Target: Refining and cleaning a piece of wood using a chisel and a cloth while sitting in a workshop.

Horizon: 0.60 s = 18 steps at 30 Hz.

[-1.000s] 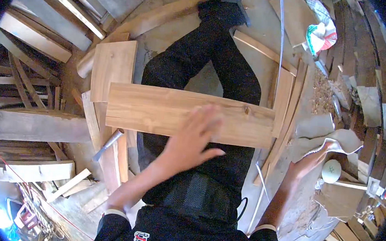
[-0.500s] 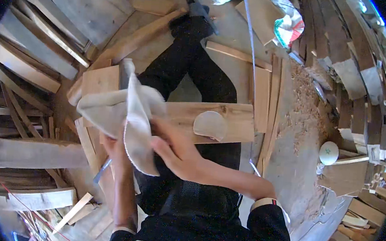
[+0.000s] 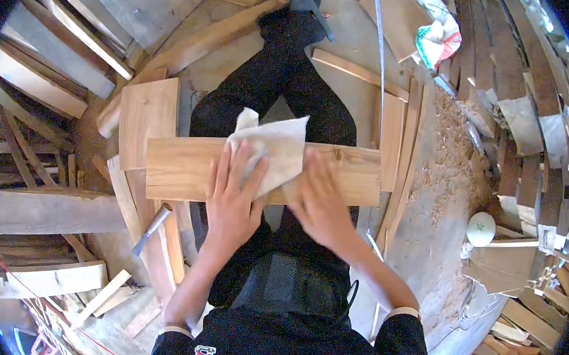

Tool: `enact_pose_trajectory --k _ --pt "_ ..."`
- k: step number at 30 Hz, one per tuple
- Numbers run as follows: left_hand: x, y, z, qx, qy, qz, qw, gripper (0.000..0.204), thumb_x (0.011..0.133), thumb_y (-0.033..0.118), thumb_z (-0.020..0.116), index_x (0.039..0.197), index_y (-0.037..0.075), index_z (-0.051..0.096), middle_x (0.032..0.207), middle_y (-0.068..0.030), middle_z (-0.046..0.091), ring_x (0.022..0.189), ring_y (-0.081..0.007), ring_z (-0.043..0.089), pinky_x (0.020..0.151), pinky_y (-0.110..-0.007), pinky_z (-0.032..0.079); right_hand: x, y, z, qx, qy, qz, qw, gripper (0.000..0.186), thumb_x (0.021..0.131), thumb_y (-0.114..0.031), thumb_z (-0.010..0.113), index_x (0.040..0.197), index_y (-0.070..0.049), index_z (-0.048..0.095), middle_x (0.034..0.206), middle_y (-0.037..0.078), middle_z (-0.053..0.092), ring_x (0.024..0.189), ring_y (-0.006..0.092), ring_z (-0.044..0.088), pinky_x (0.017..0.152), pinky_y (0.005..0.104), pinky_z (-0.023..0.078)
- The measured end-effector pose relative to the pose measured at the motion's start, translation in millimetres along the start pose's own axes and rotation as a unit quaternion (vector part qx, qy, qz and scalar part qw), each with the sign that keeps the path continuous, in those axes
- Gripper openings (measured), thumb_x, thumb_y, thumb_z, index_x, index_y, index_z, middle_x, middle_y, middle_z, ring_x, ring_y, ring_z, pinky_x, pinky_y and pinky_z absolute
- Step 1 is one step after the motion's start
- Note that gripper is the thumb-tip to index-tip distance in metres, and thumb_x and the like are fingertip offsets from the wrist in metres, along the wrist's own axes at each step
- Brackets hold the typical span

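A light-brown wooden board (image 3: 187, 169) lies crosswise over my thighs. A crumpled off-white cloth (image 3: 281, 143) rests on its middle, one corner standing up past the far edge. My left hand (image 3: 236, 190) lies flat on the cloth's left part, fingers stretched out and apart. Just right of the cloth, my right hand (image 3: 326, 205) is on the board, palm down with fingers extended; it is slightly blurred. The pale round disc seen earlier on the board is not plainly visible, and whether it lies under the right hand I cannot tell.
A chisel-like tool (image 3: 151, 230) lies on wood pieces at the left. Stacked planks (image 3: 44, 217) line the left side, more boards (image 3: 538, 105) the right. Wood shavings (image 3: 446, 151) cover the floor near a pale round object (image 3: 481, 228). A square board (image 3: 148, 115) sits beyond the left end.
The cloth, held up in both hands before, has come down onto the board. My left hand has opened flat over it, and the right hand has moved right, to where the disc lay.
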<state>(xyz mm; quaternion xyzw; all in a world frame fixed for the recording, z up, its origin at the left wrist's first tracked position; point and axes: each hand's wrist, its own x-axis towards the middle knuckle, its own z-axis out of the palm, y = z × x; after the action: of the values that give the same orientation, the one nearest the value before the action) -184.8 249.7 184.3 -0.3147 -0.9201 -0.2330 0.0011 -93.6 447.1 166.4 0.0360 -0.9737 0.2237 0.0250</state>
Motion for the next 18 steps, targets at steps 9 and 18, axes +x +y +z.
enact_pose_trajectory --k 9,18 --pt "-17 -71 -30 0.09 0.083 -0.16 0.98 0.057 0.087 0.01 0.064 0.142 0.023 0.054 0.16 -0.0052 0.031 0.148 -0.0348 0.024 0.118 -0.057 0.018 -10 18 -4 0.024 0.046 0.036 0.998 0.088 0.094 -0.05 0.054 0.153 0.005 0.016 0.159 0.03 0.014 0.149 0.0425 0.013 0.121 0.0513 0.01" --pt "-13 -46 -19 0.097 0.099 -0.15 0.979 0.056 0.087 0.013 0.066 0.141 0.021 0.054 0.159 -0.0077 0.032 0.146 -0.0372 0.027 0.119 -0.054 0.019 -11 50 -35 -0.011 0.052 0.065 0.996 0.09 0.088 -0.037 0.07 0.153 0.003 0.022 0.158 0.027 0.021 0.147 0.0421 0.022 0.12 0.0472 0.021"
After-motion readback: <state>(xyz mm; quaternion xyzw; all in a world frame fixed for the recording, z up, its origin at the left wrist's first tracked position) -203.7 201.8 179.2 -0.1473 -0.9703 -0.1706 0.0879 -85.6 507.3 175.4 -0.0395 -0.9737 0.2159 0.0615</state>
